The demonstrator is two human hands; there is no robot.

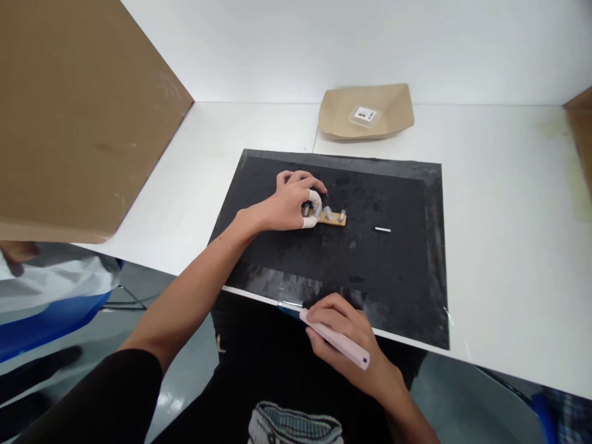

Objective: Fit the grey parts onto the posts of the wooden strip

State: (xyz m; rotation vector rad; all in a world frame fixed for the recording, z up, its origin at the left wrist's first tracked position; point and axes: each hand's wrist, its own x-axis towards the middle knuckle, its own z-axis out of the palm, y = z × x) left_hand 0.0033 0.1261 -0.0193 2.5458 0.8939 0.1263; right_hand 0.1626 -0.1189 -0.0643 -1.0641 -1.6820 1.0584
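Note:
My left hand (298,203) is over the mat, with white covers on its thumb and index fingertip. These two fingers pinch a small translucent cylinder (317,210) at a narrow wooden strip (333,220). Several short cylinders with metal parts stand along the strip, some partly hidden behind the fingers. My right hand (345,339) is closed round a pink-handled tool (337,338) at the front edge of the table. The tool's flat, bluish, blade-like tip (290,309) points left; its exact kind is unclear.
The strip lies on a black mat (388,277) on a white table (509,246). A short white stick (382,229) lies right of the strip. Behind stands a cardboard tray (393,111) with a labelled clear packet (365,115). A brown panel (92,123) rises at left; another person's hand (18,251) shows below it.

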